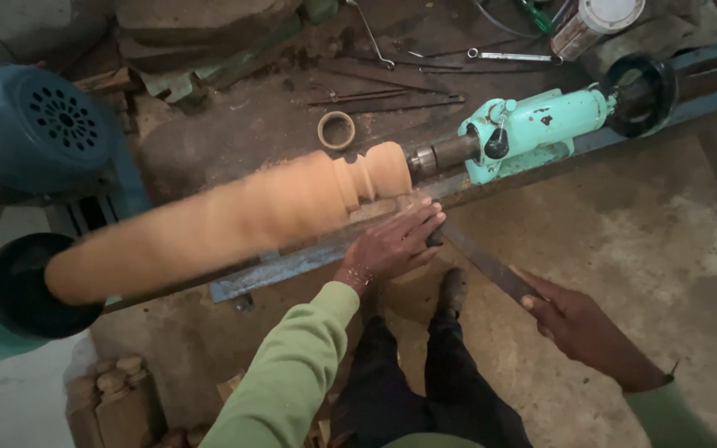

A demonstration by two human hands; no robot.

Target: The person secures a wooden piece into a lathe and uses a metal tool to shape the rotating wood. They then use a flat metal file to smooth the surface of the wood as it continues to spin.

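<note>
A long pale wooden spindle (234, 220), blurred as if spinning, is mounted on a lathe between a black faceplate (22, 286) at the left and a turquoise tailstock (533, 129) at the right. Rounded beads are cut near its right end. My left hand (396, 245) lies flat, fingers together, on a long dark metal chisel (479, 259) at the tool rest, right by the beaded end. My right hand (574, 319) grips the chisel's rear end, lower right. Both sleeves are light green.
A blue motor housing (31, 124) sits at the upper left. Spanners and rods (425, 62) and a wooden ring (336, 130) lie on the dusty bench behind the lathe. Turned wooden pieces (114, 394) stand at the lower left. My dark-trousered legs are below, on concrete floor.
</note>
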